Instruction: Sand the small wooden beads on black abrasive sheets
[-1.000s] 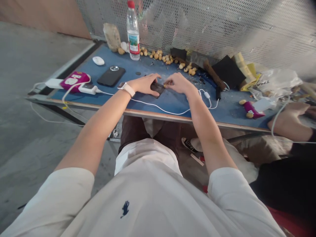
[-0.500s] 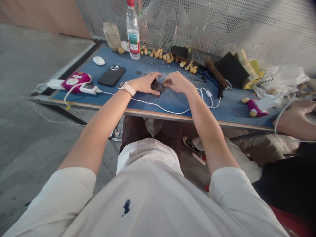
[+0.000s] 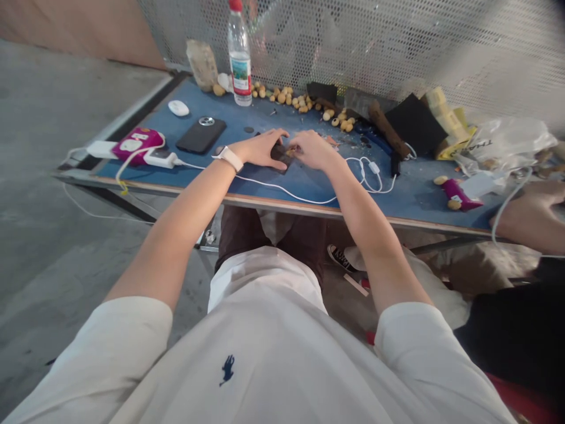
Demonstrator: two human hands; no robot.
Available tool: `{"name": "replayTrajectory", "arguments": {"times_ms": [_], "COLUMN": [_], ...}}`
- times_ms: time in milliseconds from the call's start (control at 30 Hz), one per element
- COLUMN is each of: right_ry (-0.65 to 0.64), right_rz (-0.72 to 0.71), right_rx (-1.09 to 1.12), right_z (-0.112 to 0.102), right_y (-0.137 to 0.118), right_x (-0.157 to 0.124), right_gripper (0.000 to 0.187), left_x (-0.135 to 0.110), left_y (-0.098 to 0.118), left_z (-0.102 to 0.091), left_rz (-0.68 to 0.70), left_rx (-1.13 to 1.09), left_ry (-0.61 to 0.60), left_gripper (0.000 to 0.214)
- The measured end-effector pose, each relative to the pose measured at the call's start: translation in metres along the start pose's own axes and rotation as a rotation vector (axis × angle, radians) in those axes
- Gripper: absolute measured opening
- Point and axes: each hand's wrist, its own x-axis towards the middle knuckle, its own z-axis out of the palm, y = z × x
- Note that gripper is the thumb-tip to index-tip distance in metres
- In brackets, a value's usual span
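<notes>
My left hand [image 3: 260, 150] lies over a dark flat pad [image 3: 279, 157], probably sandpaper, with its fingers pressing the pad to the blue table top. My right hand [image 3: 314, 149] sits just to the right, its fingertips pinched on a small tan wooden bead [image 3: 291, 152] above the pad. Both hands hide most of the pad. A pale watch band [image 3: 228, 158] circles my left wrist. A white cable [image 3: 282, 191] runs beneath my forearms.
Tan beads [image 3: 286, 100] lie scattered at the table's back edge beside a water bottle [image 3: 239, 59]. A black phone [image 3: 200, 135], a white mouse [image 3: 178, 108] and a pink power socket [image 3: 138, 141] stand to the left. A co-worker's hand [image 3: 532, 221] rests at the right.
My fingers have shifted slightly around the bead over the pad. The head view has moved a little, and the co-worker's hand has moved slightly.
</notes>
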Motion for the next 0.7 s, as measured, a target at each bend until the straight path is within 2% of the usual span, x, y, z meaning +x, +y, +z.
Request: {"name": "replayTrajectory", "arguments": {"times_ms": [167,267,367,500,567,700], "right_ry": [0.076,0.127,0.239,0.357,0.382,0.374], "right_rz": [0.193,0.22,0.207,0.209,0.179,0.134], "right_rx": [-0.133,-0.115,0.045,0.342,0.486,0.66], "right_z": [0.015,0.012,0.006,0.007,0.013,0.023], "right_y": [-0.014,-0.013,0.003,0.029,0.038,0.04], "right_x": [0.022,0.017,0.001,-0.007,-0.004,0.002], "right_gripper": [0.039,0.043,0.049,0.085,0.097,0.098], "left_x": [-0.001,-0.003,-0.004,-0.007,-0.007,-0.007], "left_y": [0.003,0.002,0.004,0.01,0.012,0.01], "left_z": [-0.002,-0.003,-0.004,-0.007,-0.008,-0.005], "left_rz": [-0.015,-0.004,-0.03,-0.037,-0.053,-0.043], "left_rx": [0.016,0.022,0.038,0.049,0.047,0.034], "left_ry": [0.022,0.043,0.019,0.011,0.025,0.055], "left_gripper": [0.128,0.133,0.135,0.134,0.133,0.127]}}
